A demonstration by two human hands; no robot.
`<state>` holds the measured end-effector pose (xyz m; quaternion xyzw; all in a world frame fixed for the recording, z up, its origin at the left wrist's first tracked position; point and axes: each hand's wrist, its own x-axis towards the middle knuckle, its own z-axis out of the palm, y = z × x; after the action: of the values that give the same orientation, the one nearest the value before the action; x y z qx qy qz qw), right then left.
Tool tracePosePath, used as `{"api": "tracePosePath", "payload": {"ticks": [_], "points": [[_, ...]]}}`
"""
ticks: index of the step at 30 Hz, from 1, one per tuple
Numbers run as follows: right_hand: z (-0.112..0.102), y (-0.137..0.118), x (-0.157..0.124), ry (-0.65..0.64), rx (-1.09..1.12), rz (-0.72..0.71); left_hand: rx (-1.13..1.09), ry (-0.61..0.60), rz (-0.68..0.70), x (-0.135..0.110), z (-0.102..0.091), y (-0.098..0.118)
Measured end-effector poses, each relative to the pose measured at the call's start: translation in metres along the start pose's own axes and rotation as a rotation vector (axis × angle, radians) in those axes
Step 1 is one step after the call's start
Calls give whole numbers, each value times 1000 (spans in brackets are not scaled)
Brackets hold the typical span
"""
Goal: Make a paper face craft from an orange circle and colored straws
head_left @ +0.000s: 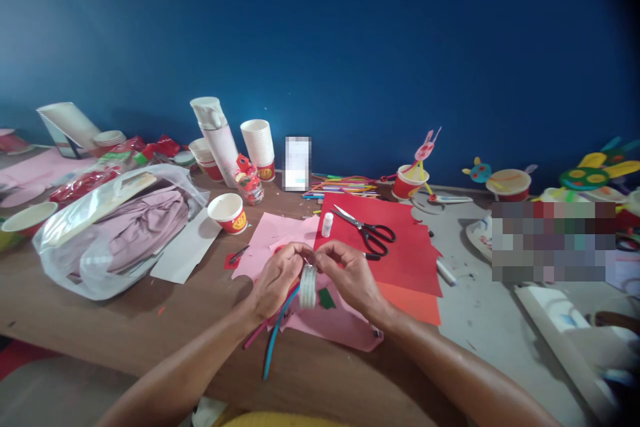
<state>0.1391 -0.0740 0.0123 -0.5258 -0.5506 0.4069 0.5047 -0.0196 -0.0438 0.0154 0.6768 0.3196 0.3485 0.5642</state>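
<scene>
My left hand (pixel 285 275) and my right hand (pixel 349 274) meet over the pink paper (pixel 350 329), fingertips pinched together. From between them hangs a roll of clear tape (pixel 308 288), slightly blurred, with its upper edge at the fingers. A blue pipe cleaner (pixel 273 341) and a pink one (pixel 255 335) stick out below my left hand; whether it grips them is hidden. A small green paper piece (pixel 327 298) lies on the pink sheet. Just beyond my right hand are black-handled scissors (pixel 373 232) and a white glue stick (pixel 327 225) on red paper (pixel 400 267).
A red and white paper cup (pixel 228 213) stands left of the pink sheet. Behind are a cup stack (pixel 259 147), a white flask (pixel 216 140), a phone (pixel 297 163) and several pipe cleaners (pixel 345 187). A plastic bag (pixel 115 240) fills the left; cup animals (pixel 509 181) stand right.
</scene>
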Motion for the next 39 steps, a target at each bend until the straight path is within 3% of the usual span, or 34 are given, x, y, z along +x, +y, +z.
{"api": "tracePosePath", "payload": {"ticks": [11,18,25,32,39], "points": [[-4,-10,-2,11,10,-42,-117,-121,-77,-2,-2,1],[-7,-15,-5,100,-135,-116,104,-20,-93,-1,1,6],[-9,-21,-5,104,-152,-149,155,-16,-124,-1,2,8],[-13,-24,-2,74,-29,-161,129,-5,-33,1,0,0],[-17,-23,-1,77,13,-193,-47,-120,-35,3,-2,-2]]}}
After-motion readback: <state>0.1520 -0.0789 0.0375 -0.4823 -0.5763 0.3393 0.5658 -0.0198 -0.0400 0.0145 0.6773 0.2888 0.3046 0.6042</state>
